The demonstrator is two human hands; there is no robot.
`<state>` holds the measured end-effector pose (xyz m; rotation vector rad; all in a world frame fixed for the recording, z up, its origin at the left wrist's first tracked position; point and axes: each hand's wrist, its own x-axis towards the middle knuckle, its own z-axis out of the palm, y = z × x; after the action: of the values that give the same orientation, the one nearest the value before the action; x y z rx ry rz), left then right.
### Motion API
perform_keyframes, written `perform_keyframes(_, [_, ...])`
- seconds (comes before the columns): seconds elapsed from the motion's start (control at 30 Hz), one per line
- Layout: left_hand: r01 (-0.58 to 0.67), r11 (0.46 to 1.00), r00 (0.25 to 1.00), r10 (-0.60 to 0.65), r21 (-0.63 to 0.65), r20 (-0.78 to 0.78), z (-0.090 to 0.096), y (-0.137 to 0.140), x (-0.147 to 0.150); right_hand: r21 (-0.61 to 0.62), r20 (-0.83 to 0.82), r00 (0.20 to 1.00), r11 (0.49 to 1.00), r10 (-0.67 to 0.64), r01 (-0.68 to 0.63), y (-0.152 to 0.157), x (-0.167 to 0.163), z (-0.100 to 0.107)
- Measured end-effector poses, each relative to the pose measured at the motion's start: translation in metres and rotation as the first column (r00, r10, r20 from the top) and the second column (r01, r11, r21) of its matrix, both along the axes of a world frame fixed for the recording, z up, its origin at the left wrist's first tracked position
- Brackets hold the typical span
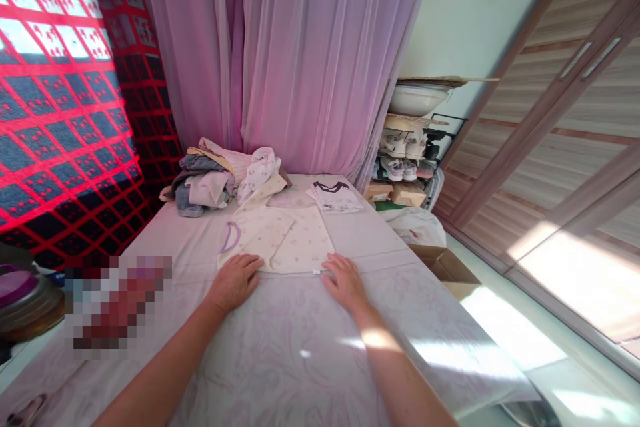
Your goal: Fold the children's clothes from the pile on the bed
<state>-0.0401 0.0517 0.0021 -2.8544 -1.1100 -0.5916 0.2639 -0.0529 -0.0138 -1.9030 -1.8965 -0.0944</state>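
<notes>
A cream shirt (300, 233) with small prints and a purple neckline lies flat on the sheet-covered bed (280, 347), its neck toward the left. My left hand (241, 279) rests on its near edge below the neckline, fingers stretched out. At the shirt's near right corner, beside a small white tag, lies my right hand (344, 278), fingers extended and touching the fabric. One sleeve of the shirt reaches back toward a heap of clothes (215, 180). Behind and to the right sits a folded white shirt (336, 197) with dark trim.
Purple curtains (310, 60) hang behind the bed. To the right stand a shoe rack (400, 167), an open cardboard box (445, 267) and a wooden wardrobe (560, 127). A red-and-black patterned cloth (100, 147) hangs at left. A blurred patch covers the bed's left edge.
</notes>
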Motion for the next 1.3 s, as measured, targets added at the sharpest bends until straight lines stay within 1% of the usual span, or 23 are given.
perform_keyframes(0.1, [-0.028, 1.0, 0.999, 0.028, 0.0, 0.035, 0.0, 0.0, 0.0, -0.017, -0.006, 1.0, 1.0, 0.013, -0.013, -0.001, -0.004, 0.0])
perform_keyframes(0.23, [-0.063, 0.998, 0.995, 0.063, -0.003, 0.077, -0.002, 0.0, -0.002, 0.0, -0.027, 1.0, 1.0, 0.014, -0.014, 0.0, -0.002, -0.003])
perform_keyframes(0.3, [-0.094, 0.995, 0.992, 0.091, 0.022, 0.083, -0.004, 0.002, -0.004, 0.008, -0.042, 0.999, 1.0, 0.02, -0.02, 0.0, 0.0, -0.005])
perform_keyframes(0.37, [-0.17, 0.983, 0.982, 0.163, 0.063, 0.093, -0.006, 0.004, -0.006, 0.016, -0.058, 0.998, 0.999, 0.032, -0.031, 0.0, 0.002, -0.007])
perform_keyframes(0.43, [-0.291, 0.953, 0.954, 0.282, 0.083, 0.104, -0.007, 0.005, -0.007, 0.024, -0.073, 0.997, 0.999, 0.039, -0.037, 0.0, 0.003, -0.008])
perform_keyframes(0.5, [-0.413, 0.909, 0.908, 0.406, 0.062, 0.103, -0.006, 0.004, -0.007, 0.022, -0.086, 0.995, 0.999, 0.043, -0.041, -0.001, 0.003, -0.008])
perform_keyframes(0.57, [-0.481, 0.877, 0.875, 0.477, 0.021, 0.084, -0.005, 0.003, -0.007, 0.012, -0.098, 0.994, 0.999, 0.048, -0.047, -0.001, 0.004, -0.008])
perform_keyframes(0.7, [-0.489, 0.871, 0.87, 0.49, -0.041, 0.045, -0.003, 0.001, -0.006, 0.027, -0.123, 0.991, 0.998, 0.057, -0.054, -0.001, 0.006, -0.01])
perform_keyframes(0.83, [-0.486, 0.871, 0.87, 0.489, -0.067, 0.058, -0.006, 0.003, -0.008, 0.051, -0.136, 0.988, 0.996, 0.075, -0.069, -0.001, 0.007, -0.014])
perform_keyframes(0.97, [-0.462, 0.884, 0.881, 0.467, -0.065, 0.079, -0.012, 0.006, -0.013, 0.075, -0.129, 0.988, 0.995, 0.081, -0.071, 0.0, 0.009, -0.019])
perform_keyframes(1.13, [-0.462, 0.885, 0.877, 0.466, -0.063, 0.114, -0.022, 0.008, -0.017, 0.07, -0.091, 0.99, 0.992, 0.109, -0.103, 0.002, 0.014, -0.024])
perform_keyframes(1.3, [-0.449, 0.891, 0.881, 0.453, -0.063, 0.137, -0.025, 0.01, -0.018, 0.108, -0.111, 0.989, 0.991, 0.096, -0.084, 0.002, 0.013, -0.024])
